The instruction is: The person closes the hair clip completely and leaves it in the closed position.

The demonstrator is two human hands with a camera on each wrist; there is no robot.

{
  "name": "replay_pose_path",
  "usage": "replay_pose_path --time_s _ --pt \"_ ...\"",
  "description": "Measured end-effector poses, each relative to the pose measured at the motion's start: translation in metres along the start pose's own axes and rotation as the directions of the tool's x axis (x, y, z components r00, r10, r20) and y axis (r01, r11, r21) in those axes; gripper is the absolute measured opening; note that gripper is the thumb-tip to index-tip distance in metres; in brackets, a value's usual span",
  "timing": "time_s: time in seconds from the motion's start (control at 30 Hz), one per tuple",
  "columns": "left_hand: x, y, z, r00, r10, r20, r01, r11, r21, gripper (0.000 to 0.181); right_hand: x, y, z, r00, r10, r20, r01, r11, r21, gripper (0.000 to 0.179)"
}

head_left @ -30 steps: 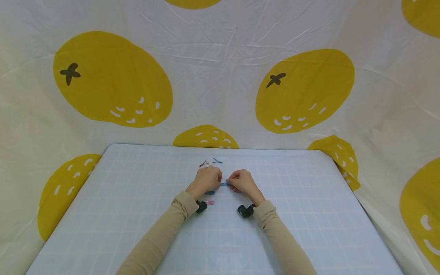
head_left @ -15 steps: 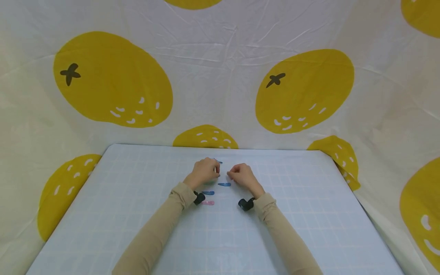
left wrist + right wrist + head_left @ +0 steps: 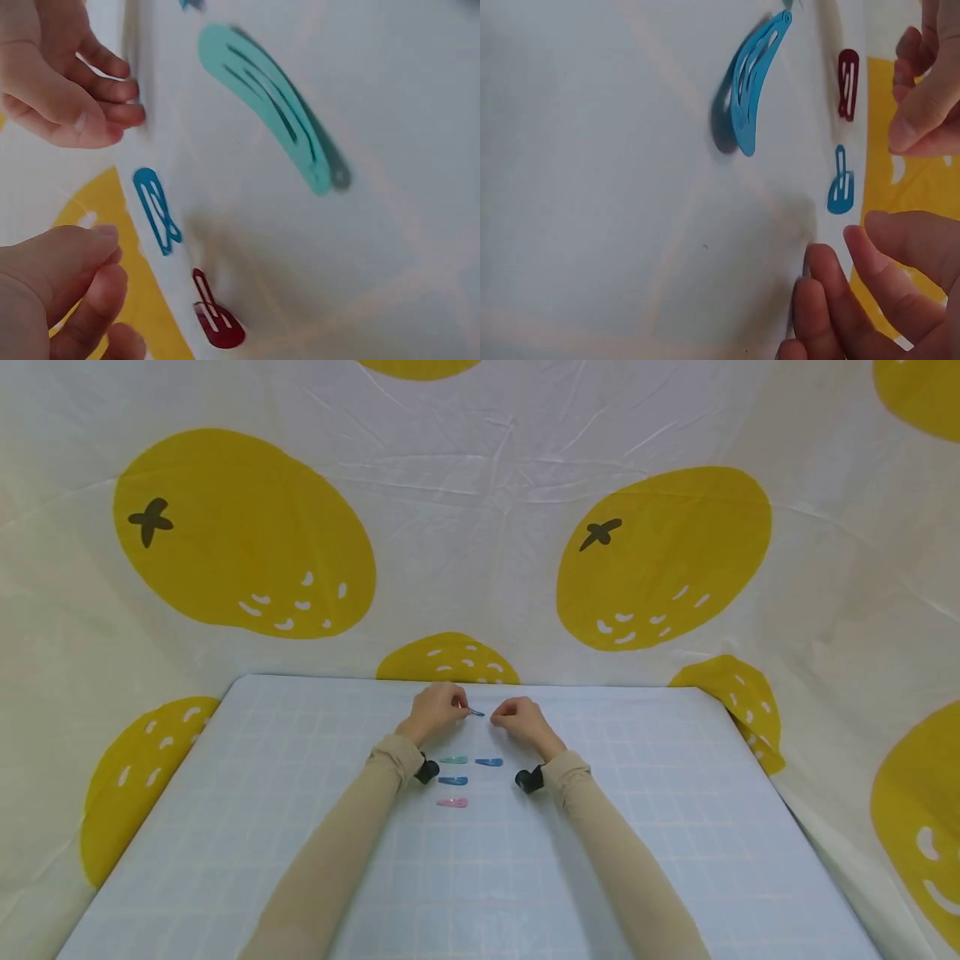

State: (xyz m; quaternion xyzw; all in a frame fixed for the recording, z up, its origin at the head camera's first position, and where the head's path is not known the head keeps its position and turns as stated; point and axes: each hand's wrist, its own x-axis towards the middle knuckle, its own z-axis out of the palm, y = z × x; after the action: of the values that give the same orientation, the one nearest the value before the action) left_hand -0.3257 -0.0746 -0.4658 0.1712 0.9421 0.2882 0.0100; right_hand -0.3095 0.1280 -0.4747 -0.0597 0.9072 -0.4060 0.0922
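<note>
My left hand (image 3: 437,710) is at the back of the table, fingers loosely bent and holding nothing. Close to its fingertips are a dark red snap hair clip (image 3: 223,335) and a blue snap hair clip (image 3: 841,200), both with their prongs sprung apart. In the head view the hand hides the red clip. Across from it my right hand (image 3: 522,722) hovers with bent, relaxed fingers, also without anything in them; the blue clip lies just beyond its thumb in the right wrist view. Nearer me lie a mint green hair clip (image 3: 453,760) and another blue clip (image 3: 490,762), both snapped flat.
Below the mint clip lie a darker blue hair clip (image 3: 453,781) and a pink one (image 3: 452,803), forming a column. The pale checked tablecloth (image 3: 480,877) ends at the back against a hanging white curtain (image 3: 465,568) with yellow fruit prints.
The right hand let go of the blue clip, which now lies flat on the table. Both hands moved away from me to the back clips, and the left uncovered the mint clip.
</note>
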Motion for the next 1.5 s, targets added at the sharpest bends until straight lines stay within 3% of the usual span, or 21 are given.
replay_pose_path --time_s 0.2,0.37,0.6,0.97,1.37,1.5 --pt "0.008 -0.009 -0.001 1.0 -0.009 0.024 0.009 1.0 0.003 0.015 0.014 0.0 0.001 0.999 0.02 0.046 -0.02 1.0 0.005 0.015" --pt "0.014 -0.011 -0.001 0.998 0.034 0.054 -0.037 0.998 0.047 0.024 0.022 -0.002 0.0 0.997 0.048 0.068 -0.048 0.999 -0.012 0.015" --pt "0.02 -0.014 0.004 0.996 0.039 0.083 -0.047 0.994 0.097 0.022 0.029 -0.005 0.003 0.997 0.051 0.065 -0.049 0.998 -0.039 0.012" --pt "0.024 -0.019 0.008 0.995 0.055 0.088 -0.064 0.993 0.096 0.012 0.026 -0.009 0.007 1.0 0.027 0.0 -0.027 0.994 -0.102 0.008" --pt "0.02 -0.009 -0.001 0.988 0.124 0.091 -0.136 0.982 0.134 0.013 0.024 -0.007 -0.001 1.0 -0.003 0.016 0.003 0.999 -0.047 0.009" --pt "0.017 -0.006 -0.005 0.986 0.145 0.083 -0.155 0.979 0.13 0.012 0.021 -0.012 -0.007 0.998 -0.059 0.007 0.06 0.997 -0.045 0.009"
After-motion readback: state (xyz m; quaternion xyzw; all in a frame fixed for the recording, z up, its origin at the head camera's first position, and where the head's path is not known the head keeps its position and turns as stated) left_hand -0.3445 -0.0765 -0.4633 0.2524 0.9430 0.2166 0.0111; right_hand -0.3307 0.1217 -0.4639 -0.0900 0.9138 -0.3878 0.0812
